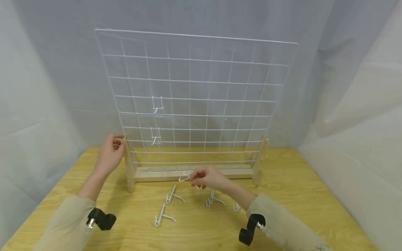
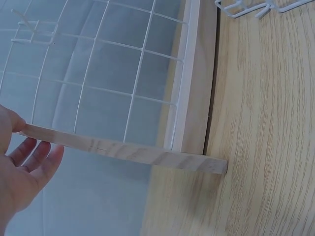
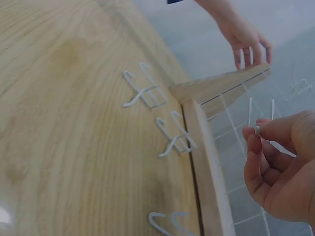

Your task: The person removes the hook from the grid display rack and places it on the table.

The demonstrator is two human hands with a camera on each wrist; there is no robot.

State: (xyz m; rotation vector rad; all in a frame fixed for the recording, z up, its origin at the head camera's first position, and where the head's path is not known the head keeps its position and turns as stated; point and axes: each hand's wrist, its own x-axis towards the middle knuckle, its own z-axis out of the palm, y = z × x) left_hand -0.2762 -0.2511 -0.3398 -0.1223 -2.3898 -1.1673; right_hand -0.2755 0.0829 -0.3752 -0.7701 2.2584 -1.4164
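My left hand [image 1: 111, 153] pinches the top of the wooden stand's left upright [image 2: 123, 150], thumb on one side and fingertips on the other. My right hand [image 1: 207, 177] grips a white double wire hook [image 1: 183, 179] between thumb and fingers, just in front of the grid's lower edge. In the right wrist view the hook's two prongs stick out past the fingertips. The white wire grid panel [image 1: 196, 36] stands upright in the wooden stand. Two similar hooks hang on its left half, an upper hook [image 1: 158, 108] and a lower hook [image 1: 156, 137].
Several more white hooks lie on the wooden table [image 1: 282, 216] before the stand: a front left hook [image 1: 162, 215], one behind it [image 1: 171, 196], one under the right forearm [image 1: 211, 198] and another partly hidden by the sleeve [image 1: 237, 207]. Pale curtains [image 1: 355, 90] surround the table.
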